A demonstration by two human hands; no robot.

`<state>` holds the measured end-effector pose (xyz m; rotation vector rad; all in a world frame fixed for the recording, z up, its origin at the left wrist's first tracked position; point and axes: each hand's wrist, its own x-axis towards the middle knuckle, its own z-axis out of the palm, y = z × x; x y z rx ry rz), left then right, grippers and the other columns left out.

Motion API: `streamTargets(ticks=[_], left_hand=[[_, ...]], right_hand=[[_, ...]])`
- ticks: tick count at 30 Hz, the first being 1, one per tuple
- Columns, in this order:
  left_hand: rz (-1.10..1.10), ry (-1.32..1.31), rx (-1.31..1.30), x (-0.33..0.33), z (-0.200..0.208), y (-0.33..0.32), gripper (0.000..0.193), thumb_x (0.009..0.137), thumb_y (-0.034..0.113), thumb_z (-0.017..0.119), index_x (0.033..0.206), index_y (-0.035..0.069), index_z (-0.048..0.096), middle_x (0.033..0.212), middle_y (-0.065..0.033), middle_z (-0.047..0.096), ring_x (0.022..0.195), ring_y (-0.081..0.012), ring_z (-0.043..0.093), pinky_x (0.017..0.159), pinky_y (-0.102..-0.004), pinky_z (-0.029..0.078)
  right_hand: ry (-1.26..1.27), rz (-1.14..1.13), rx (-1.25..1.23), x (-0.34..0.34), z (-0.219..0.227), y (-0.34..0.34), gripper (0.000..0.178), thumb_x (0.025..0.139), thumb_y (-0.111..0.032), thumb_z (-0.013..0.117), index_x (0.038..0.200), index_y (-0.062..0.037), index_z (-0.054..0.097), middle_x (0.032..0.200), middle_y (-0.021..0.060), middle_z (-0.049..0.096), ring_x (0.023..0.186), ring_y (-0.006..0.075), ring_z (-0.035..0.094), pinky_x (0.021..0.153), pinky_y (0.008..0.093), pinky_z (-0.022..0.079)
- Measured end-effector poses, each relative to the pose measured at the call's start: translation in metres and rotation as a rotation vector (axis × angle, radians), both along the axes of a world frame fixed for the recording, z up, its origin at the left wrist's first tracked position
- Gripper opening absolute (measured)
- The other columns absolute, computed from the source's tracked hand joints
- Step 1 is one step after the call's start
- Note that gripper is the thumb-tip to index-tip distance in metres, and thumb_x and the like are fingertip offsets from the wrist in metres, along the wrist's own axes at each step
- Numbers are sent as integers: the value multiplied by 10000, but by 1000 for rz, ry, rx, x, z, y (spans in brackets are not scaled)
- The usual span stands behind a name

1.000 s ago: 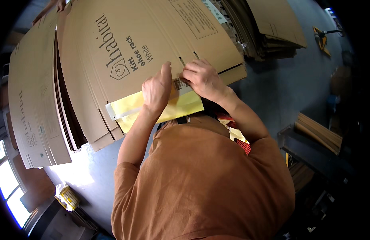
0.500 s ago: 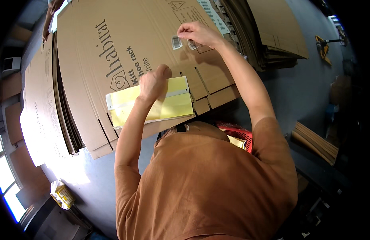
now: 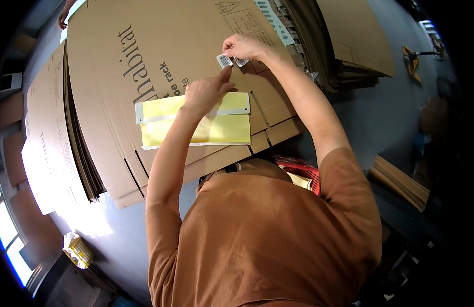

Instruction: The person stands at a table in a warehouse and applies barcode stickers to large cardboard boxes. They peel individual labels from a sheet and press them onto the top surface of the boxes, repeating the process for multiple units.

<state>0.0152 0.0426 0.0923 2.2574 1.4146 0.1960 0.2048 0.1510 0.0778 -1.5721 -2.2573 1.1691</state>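
Note:
A white barcode label (image 3: 223,60) hangs from the pinched thumb and fingers of my right hand (image 3: 244,47), low over the flat brown cardboard (image 3: 99,87). A second barcode label (image 3: 241,62) shows just beneath that hand; whether it is held or stuck down I cannot tell. My left hand (image 3: 205,94) has its index finger stretched toward the first label's lower edge, thumb apart and nothing visible in it. Under my left wrist lies a yellow sheet (image 3: 227,128) with a pale band across it, on the cardboard's near part.
More cardboard is stacked at the left (image 3: 45,123) and the far right (image 3: 349,30). A printed label sheet (image 3: 274,21) lies at the far edge. Close to my body is a red basket (image 3: 315,179). Another person's hand (image 3: 62,20) shows at the upper left.
My left hand has moved up and right, and its closed fingers have opened out toward the label. The right hand has shifted slightly left and down, and its label has tilted.

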Motion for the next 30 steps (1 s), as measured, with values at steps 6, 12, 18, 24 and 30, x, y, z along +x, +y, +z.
streamTargets(ticks=[6,12,18,24,30], left_hand=[[7,340,-32,23,-1,-5,610,947,558,499,1486,313,355,896,-54,708,835,-274,691,679,-435,542],[-75,317,28,16,1,-19,582,962,521,494,1484,304,351,868,-59,696,704,-304,686,615,-435,544],[0,54,195,-65,-21,-123,350,923,331,615,1232,193,527,804,-95,657,632,-330,661,542,-439,532],[76,-117,326,-90,-38,-156,130,865,154,654,885,96,539,858,-86,630,567,-299,634,473,-393,506],[49,-232,487,-83,-35,-156,171,840,146,673,957,76,569,1069,-80,622,593,-271,635,518,-367,526]], right_hand=[[-195,-27,67,-15,12,-11,321,819,-294,707,1014,-40,671,880,124,706,814,251,659,722,380,507],[-393,-344,389,-25,24,-19,670,791,-344,776,1291,2,495,955,134,707,859,238,667,784,390,521],[589,-508,-62,-23,46,-121,563,845,-146,743,1332,-1,500,964,88,710,846,108,638,673,237,468],[763,-708,-217,-73,2,-209,451,827,-54,732,1232,7,543,877,75,686,739,88,620,595,204,460],[680,-701,31,-96,-15,-221,413,839,-29,698,1211,32,531,841,81,684,725,115,638,625,258,513]])
